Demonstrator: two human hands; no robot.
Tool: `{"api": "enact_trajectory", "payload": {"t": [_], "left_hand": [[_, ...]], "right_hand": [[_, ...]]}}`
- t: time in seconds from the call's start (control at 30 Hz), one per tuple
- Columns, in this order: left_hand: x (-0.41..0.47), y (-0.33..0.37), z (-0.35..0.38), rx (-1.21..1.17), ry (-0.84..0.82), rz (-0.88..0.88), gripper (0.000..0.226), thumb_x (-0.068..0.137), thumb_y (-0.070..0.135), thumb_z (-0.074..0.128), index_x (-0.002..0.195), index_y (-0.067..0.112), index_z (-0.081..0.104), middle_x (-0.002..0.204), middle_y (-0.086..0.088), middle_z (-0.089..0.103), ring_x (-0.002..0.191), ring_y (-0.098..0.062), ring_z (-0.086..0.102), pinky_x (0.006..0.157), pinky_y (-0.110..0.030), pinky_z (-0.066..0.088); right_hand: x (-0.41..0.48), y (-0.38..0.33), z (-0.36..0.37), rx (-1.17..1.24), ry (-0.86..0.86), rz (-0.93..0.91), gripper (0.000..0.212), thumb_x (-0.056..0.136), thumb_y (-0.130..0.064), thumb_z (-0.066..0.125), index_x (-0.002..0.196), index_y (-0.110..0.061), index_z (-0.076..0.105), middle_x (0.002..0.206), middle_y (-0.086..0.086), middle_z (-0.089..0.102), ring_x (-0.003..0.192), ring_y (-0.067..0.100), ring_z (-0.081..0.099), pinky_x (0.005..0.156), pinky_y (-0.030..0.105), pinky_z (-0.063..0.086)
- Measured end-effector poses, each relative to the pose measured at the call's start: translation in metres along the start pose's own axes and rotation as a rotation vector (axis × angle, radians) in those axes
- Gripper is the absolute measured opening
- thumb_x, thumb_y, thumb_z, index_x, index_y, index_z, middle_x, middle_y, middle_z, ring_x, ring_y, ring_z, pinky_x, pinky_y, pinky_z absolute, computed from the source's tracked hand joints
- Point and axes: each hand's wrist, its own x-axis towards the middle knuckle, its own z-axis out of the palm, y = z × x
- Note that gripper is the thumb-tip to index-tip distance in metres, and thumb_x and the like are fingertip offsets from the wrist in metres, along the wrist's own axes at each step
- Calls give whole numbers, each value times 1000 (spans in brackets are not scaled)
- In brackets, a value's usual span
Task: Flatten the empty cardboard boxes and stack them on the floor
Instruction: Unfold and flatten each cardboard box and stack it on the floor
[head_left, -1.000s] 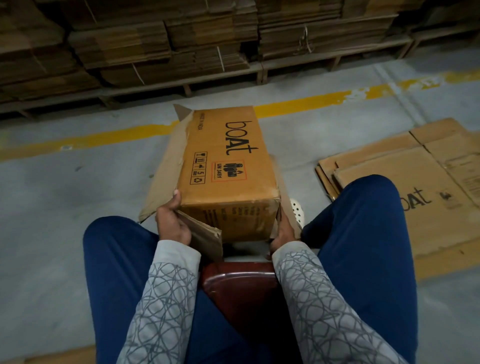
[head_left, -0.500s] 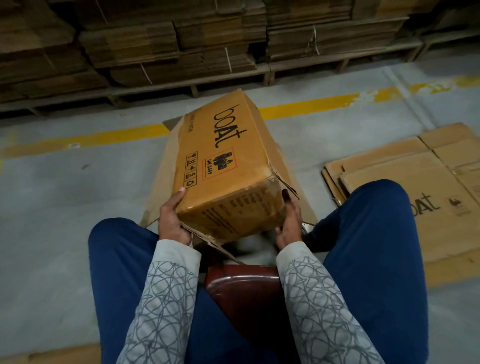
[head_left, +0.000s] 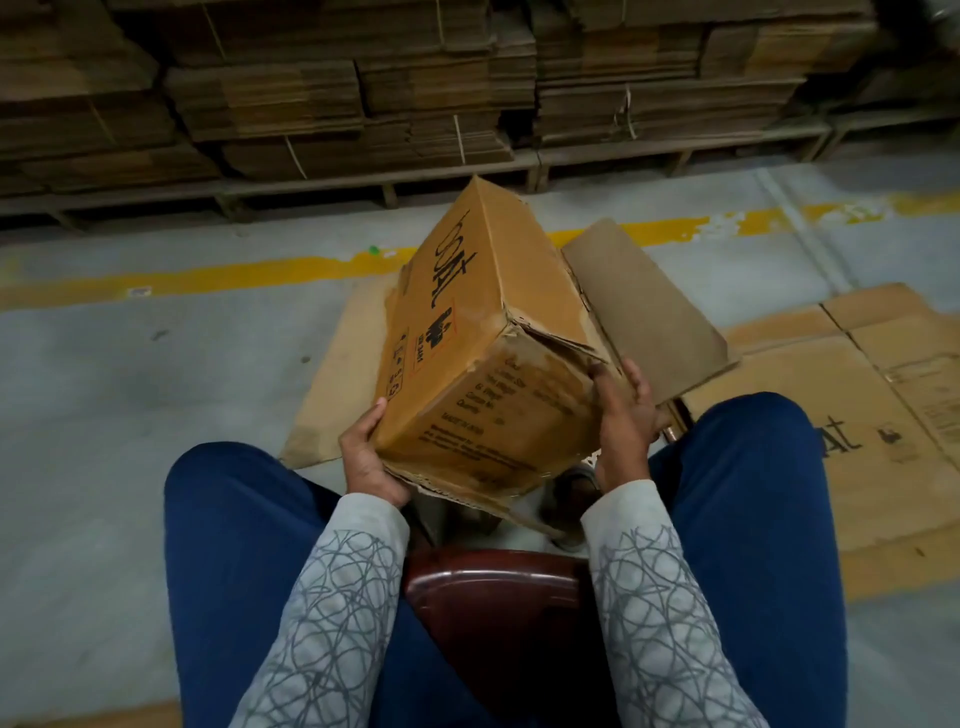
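My left hand (head_left: 366, 457) grips the lower left corner of the cardboard box (head_left: 483, 322), fingers curled beneath. My right hand (head_left: 623, 415) clasps the right edge of its near end. The box hangs tilted between my knees, a loose flap (head_left: 644, 317) jutting out on its right. A flat cardboard sheet (head_left: 337, 374) lies under it to the left. The flattened stack (head_left: 857, 374) lies past my right knee (head_left: 743, 467). Beyond the yellow floor line (head_left: 234, 273), bundled cardboard on pallets (head_left: 363, 104) lines the far side.

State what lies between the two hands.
In the head view, the printed end of the cardboard box fills the stretch: the left hand grips one lower corner, the right hand holds the opposite edge.
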Motion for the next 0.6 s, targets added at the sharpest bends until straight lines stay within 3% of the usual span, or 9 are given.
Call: {"api": "enact_trajectory", "payload": {"t": [0.07,0.17,0.23,0.37,0.47,0.53,0.6], "left_hand": [[1,-4,4,19,-15,-12,52,85,31,71,136,22,64,107,-10,70,93,-34,68,103,-58,44],[8,-4,5,48,-12,14,48,88,31,69,135,22,64,113,-13,71,95,-36,70,97,-60,51],[14,-4,4,59,2,19,51,89,34,68,138,21,62,116,-14,71,98,-36,70,97,-60,52],[14,-2,3,34,30,65,43,101,33,52,140,18,61,94,-9,73,84,-29,71,88,-46,57],[17,0,-3,7,149,69,38,103,27,50,136,16,65,91,-9,73,83,-28,70,89,-45,56],[17,3,-2,10,212,64,31,101,22,53,127,14,70,92,-10,73,84,-29,69,87,-44,56],[12,5,1,0,237,52,18,101,18,54,105,16,72,87,-10,72,78,-28,68,80,-40,56]], "right_hand": [[-5,-2,-4,-50,-4,36,52,75,-70,75,121,-50,63,143,-3,24,133,20,27,119,46,34],[-8,2,-11,-59,20,82,47,94,-54,68,135,-30,65,157,-1,16,125,13,24,115,37,34],[-12,2,-12,-35,43,86,55,92,-53,72,139,-27,62,158,-2,15,131,16,30,110,35,37],[-20,1,-10,-87,97,42,90,82,-59,79,155,-32,34,154,0,24,138,29,37,103,40,42],[-24,-5,-17,-421,19,32,79,90,-69,61,154,-30,35,153,10,35,134,37,45,106,47,42],[-25,-17,-30,-807,-116,39,71,93,-80,39,136,-26,54,132,11,59,109,31,62,93,43,47],[-25,-28,-44,-1028,-252,71,75,93,-82,31,108,-18,67,93,5,75,76,22,65,84,40,52]]}}
